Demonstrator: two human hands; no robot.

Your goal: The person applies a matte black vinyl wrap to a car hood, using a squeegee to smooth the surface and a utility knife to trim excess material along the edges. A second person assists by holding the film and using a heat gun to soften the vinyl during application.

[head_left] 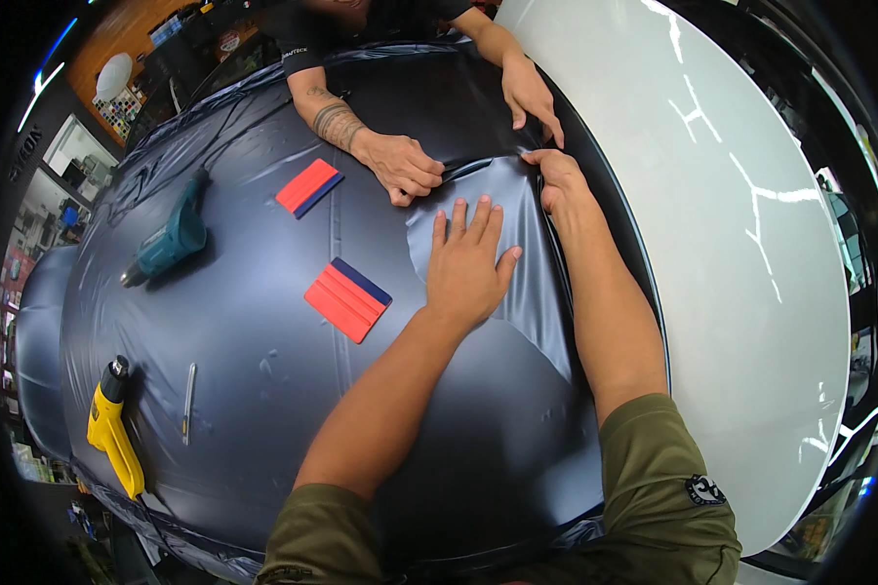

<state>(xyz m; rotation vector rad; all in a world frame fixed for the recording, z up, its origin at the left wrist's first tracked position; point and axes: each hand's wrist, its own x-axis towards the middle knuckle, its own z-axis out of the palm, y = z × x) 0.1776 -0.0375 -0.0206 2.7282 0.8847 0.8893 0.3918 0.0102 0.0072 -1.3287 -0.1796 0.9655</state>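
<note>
A dark blue-grey satin vinyl film (pixel 439 419) covers a broad curved car surface. My left hand (pixel 466 258) lies flat on a loose, lighter-looking flap of film (pixel 532 322), its fingers spread. At the flap's far right corner, my right hand (pixel 560 177) pinches the film's edge between thumb and fingers. Creases run down the flap from that corner. Across from me, a co-worker's closed hand (pixel 400 168) grips the film near a dark fold. The co-worker's other hand (pixel 532 97) hangs over the edge, close to my right hand.
Two red squeegees with dark blue edges, one nearer (pixel 347 302) and one farther (pixel 307 188), lie left of my hand. Farther left rest a teal heat gun (pixel 171 239), a yellow heat gun (pixel 117 439) and a slim cutter (pixel 189 405). A glossy white panel (pixel 732 244) borders the right.
</note>
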